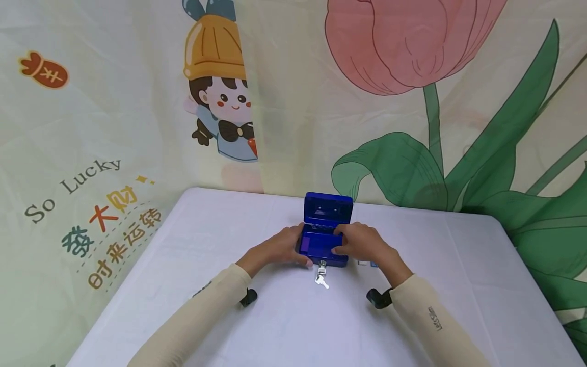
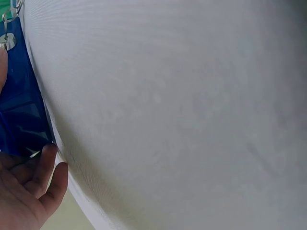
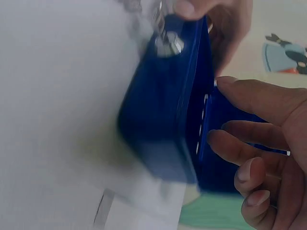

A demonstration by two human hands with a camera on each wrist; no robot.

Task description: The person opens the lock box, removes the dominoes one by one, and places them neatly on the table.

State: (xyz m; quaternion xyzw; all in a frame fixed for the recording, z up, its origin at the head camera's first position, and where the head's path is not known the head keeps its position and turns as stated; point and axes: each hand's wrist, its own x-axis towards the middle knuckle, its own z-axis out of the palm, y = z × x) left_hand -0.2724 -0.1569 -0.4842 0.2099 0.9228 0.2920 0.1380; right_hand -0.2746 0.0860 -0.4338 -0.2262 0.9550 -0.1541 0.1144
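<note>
A small blue metal cash box (image 1: 337, 261) stands on the white table with its lid (image 1: 326, 208) raised toward the back. Keys (image 1: 322, 280) dangle from the lock (image 3: 169, 44) on its front face. My left hand (image 1: 285, 244) holds the box's left side, thumb along the front and fingers at the side wall. Over the right part of the opening is my right hand (image 1: 362, 241), its fingers loosely bent with nothing between them in the right wrist view. Inside the box, a purple patch (image 1: 304, 243) shows at the left.
Small flat pieces (image 1: 375, 264) lie on the table just right of the box, partly behind the right wrist. A printed cloth backdrop (image 1: 293, 102) hangs along the table's (image 1: 220, 214) far edge. Dark wrist cameras (image 1: 378, 298) sit under both sleeves.
</note>
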